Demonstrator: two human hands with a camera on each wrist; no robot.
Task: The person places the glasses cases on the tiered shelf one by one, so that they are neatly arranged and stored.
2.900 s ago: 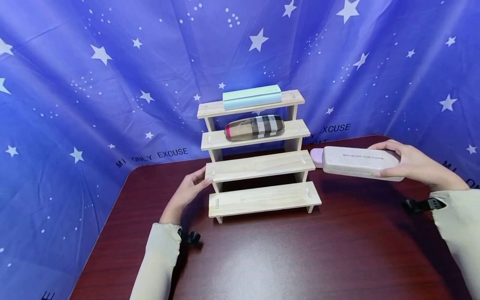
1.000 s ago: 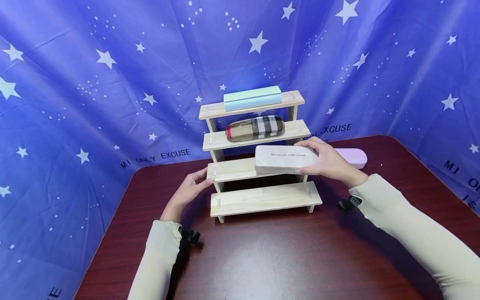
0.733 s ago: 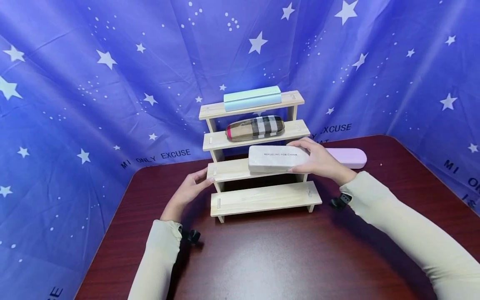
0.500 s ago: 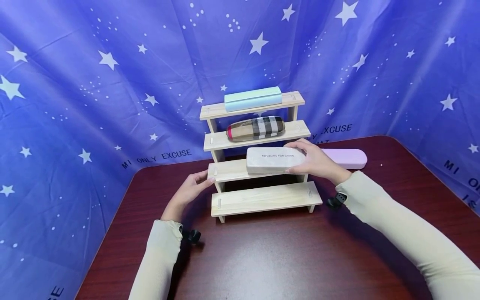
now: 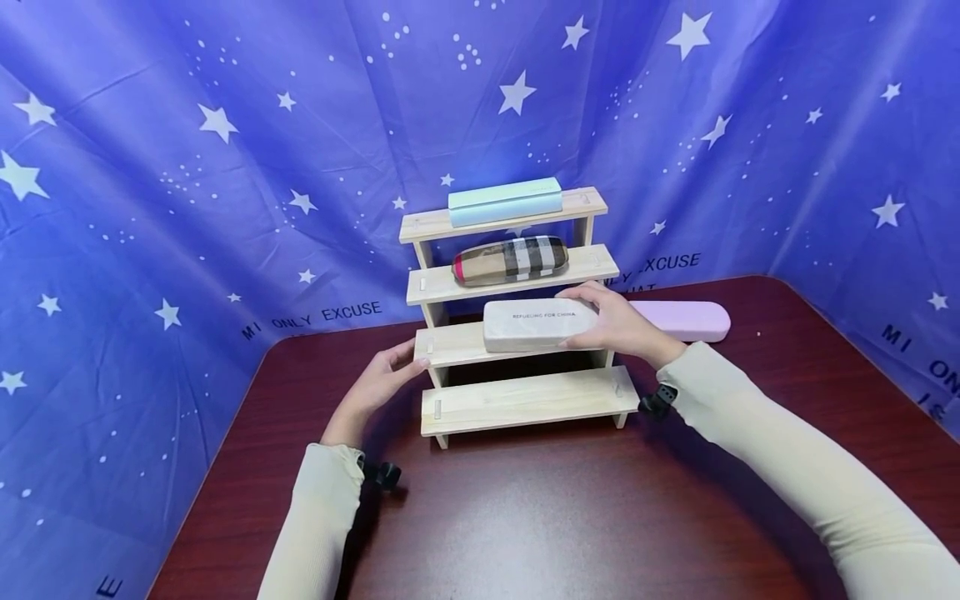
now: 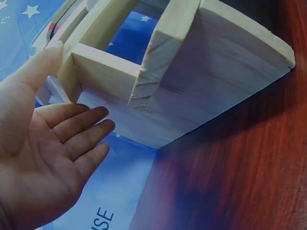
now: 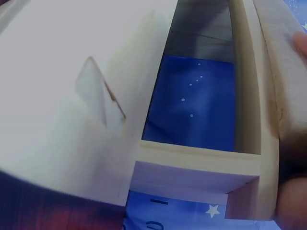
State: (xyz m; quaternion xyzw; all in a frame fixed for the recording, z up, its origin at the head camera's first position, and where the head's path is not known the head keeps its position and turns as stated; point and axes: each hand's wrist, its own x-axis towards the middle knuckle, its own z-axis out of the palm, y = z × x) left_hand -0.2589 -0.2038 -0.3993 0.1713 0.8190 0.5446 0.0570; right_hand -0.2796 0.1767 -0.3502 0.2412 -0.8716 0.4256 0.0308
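My right hand (image 5: 611,323) grips the right end of a light grey glasses case (image 5: 517,325), thumb in front and fingers behind. The case lies lengthwise along the third shelf from the top of a stepped wooden display stand (image 5: 525,400). In the right wrist view, the grey case (image 7: 290,72) is close against the shelf edge, partly out of frame. My left hand (image 5: 382,383) is at the left end of that same shelf. The left wrist view shows the left hand (image 6: 53,143) with its thumb touching the wood and its other fingers straight.
A pale blue box-like case (image 5: 506,202) sits on the top shelf, and a plaid case (image 5: 512,261) on the second. Behind the right hand, a long pink-purple case (image 5: 690,321) lies on the dark red table (image 5: 510,517). A starry blue curtain (image 5: 300,167) hangs behind.
My right hand has brought the grey case leftward from beside the stand to the third shelf, lately sliding slightly further left. The pink-purple case is more exposed. My left hand has stayed in place.
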